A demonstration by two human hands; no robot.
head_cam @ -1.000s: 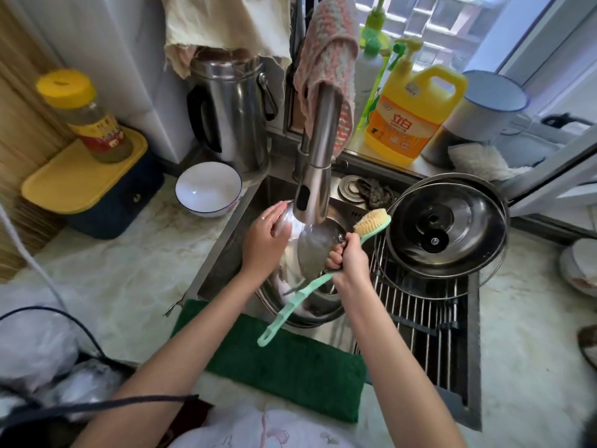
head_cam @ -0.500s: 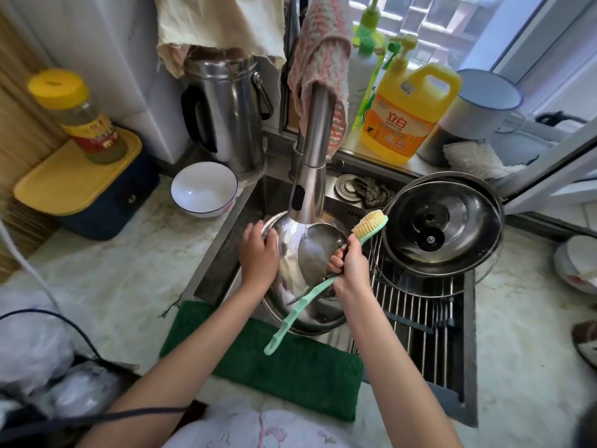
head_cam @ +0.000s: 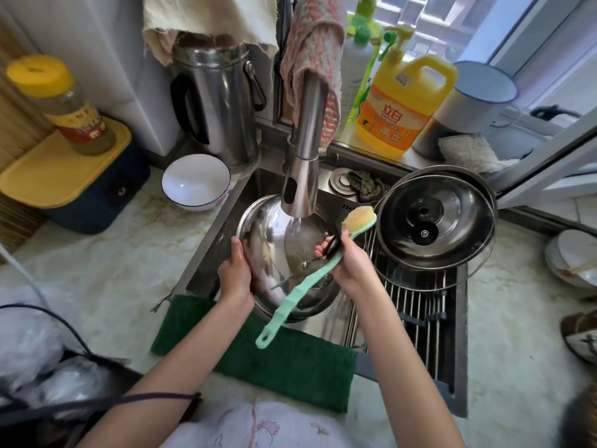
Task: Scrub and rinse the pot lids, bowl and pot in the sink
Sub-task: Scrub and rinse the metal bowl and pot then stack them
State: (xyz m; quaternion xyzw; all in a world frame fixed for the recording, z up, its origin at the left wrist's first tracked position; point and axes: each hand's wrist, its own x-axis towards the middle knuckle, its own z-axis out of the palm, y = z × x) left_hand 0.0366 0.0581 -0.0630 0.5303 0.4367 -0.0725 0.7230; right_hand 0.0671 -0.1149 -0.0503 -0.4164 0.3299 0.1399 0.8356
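Rinsing under the tap (head_cam: 302, 176), a wet steel lid (head_cam: 274, 227) tilts over the sink (head_cam: 210, 253), left hand (head_cam: 237, 273) grip curled on its nine o'clock rim, right hand (head_cam: 350, 263) grip clasping its black knob (head_cam: 332, 246) and a brush (head_cam: 310, 279) at three; likely light, stiff, slippery.

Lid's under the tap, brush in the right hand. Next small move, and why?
Probably rotate the steel lid under the faucet: the stream lands only near its centre. The left hand grips the left rim, the right hand holds the opposite edge plus the brush, whose bristles are off the metal.
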